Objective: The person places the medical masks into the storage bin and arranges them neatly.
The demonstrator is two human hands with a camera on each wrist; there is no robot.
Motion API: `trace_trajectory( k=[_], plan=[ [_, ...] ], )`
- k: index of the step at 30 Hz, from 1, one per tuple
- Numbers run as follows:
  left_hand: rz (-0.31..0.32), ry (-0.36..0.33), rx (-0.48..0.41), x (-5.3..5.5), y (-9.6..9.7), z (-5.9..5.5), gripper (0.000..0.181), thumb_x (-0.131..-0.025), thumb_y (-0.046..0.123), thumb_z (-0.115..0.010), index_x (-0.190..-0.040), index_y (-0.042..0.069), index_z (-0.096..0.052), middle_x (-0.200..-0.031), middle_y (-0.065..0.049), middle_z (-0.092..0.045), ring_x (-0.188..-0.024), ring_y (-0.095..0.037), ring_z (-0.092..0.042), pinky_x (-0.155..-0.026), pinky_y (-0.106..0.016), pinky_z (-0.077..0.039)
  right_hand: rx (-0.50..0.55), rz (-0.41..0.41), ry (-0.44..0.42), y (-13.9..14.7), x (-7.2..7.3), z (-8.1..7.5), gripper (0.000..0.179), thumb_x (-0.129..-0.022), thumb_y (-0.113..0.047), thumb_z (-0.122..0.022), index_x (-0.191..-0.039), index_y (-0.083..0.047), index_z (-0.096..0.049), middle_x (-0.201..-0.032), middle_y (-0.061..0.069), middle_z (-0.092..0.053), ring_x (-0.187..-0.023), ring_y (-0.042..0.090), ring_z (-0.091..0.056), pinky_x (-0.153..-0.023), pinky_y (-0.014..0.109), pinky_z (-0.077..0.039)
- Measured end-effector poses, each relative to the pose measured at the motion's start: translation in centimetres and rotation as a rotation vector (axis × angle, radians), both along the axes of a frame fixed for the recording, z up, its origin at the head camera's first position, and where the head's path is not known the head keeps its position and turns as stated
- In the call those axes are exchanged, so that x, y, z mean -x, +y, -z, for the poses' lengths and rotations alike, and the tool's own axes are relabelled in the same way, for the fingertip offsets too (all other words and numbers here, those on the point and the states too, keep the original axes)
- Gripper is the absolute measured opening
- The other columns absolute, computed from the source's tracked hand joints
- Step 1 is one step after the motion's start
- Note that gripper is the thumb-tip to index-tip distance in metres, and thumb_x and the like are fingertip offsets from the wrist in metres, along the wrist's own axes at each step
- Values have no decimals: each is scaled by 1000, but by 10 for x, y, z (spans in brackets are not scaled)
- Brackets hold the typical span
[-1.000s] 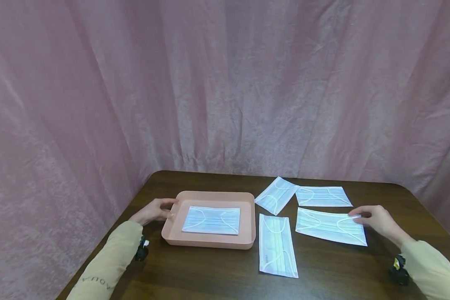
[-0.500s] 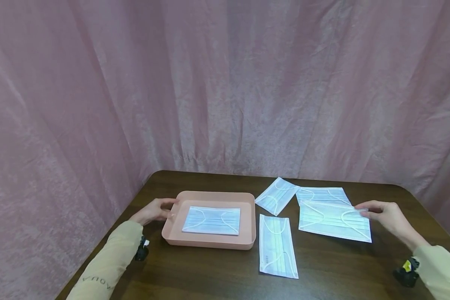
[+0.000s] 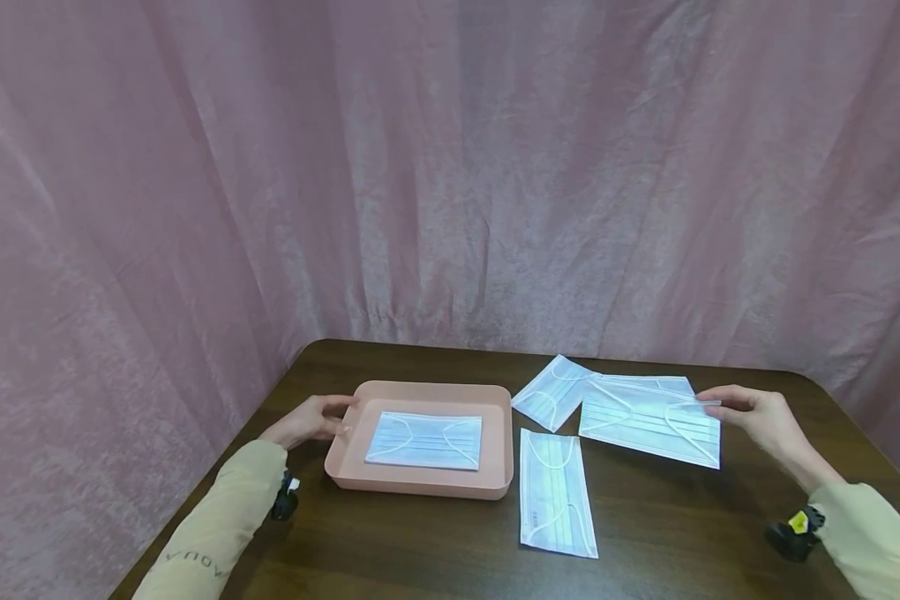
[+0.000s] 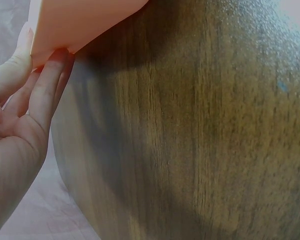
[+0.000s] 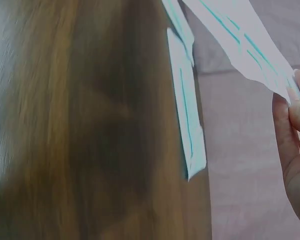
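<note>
My left hand (image 3: 310,422) grips the left side of a pink tray (image 3: 420,483); in the left wrist view the thumb lies on the rim and the fingers (image 4: 46,92) press the outer wall. A light blue face mask (image 3: 423,442) with white ear loops lies flat inside the tray. My right hand (image 3: 765,421) pinches the right end of another face mask (image 3: 652,421) between thumb and fingers. In the right wrist view this held mask (image 5: 240,40) is raised off the table. It overlaps a mask lying behind it in the head view.
Right of the tray, one mask (image 3: 557,496) lies lengthwise on the dark wooden table (image 3: 390,542). A tilted mask (image 3: 555,392) lies behind it, next to the partly covered mask (image 3: 675,383). A pink curtain (image 3: 450,183) hangs behind the table.
My right hand has lifted the mask off the table, first slightly rightward, then back to the left, over the mask behind. The left hand and tray have stayed put.
</note>
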State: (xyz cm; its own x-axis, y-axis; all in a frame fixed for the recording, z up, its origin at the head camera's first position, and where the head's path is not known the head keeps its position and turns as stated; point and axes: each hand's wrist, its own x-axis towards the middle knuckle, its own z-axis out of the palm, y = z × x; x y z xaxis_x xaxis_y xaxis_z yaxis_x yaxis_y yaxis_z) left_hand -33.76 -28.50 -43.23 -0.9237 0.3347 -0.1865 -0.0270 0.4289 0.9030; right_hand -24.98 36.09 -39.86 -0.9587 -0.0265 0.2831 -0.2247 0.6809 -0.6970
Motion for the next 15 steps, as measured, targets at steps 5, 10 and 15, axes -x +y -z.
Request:
trace_trajectory(
  k=[5, 10, 15],
  plan=[
    [-2, 2, 7, -1, 2, -3, 59, -79, -5, -64, -132, -8, -38, -126, -29, -41, -93, -26, -55, -80, -41, -46, 167, -37, 32, -12, 15, 10, 26, -81, -19, -69, -102, -4, -68, -103, 10, -62, -84, 14, -49, -63, 23, -37],
    [-10, -1, 27, -2, 5, -3, 59, -79, -2, -65, -132, -7, -39, -129, -29, -38, -95, -26, -54, -81, -41, -45, 248, -76, 35, -37, 23, 11, 24, -81, -15, -69, -101, -3, -68, -103, 10, -62, -81, 12, -51, -60, 21, -43],
    [24, -2, -8, 0, 5, 0, 60, -80, -2, -65, -133, -9, -37, -133, -30, -33, -98, -28, -53, -81, -41, -46, 221, -47, 0, -70, 22, 0, 31, -85, -16, -65, -106, 6, -63, -107, 20, -59, -81, 13, -54, -63, 23, -46]
  ],
)
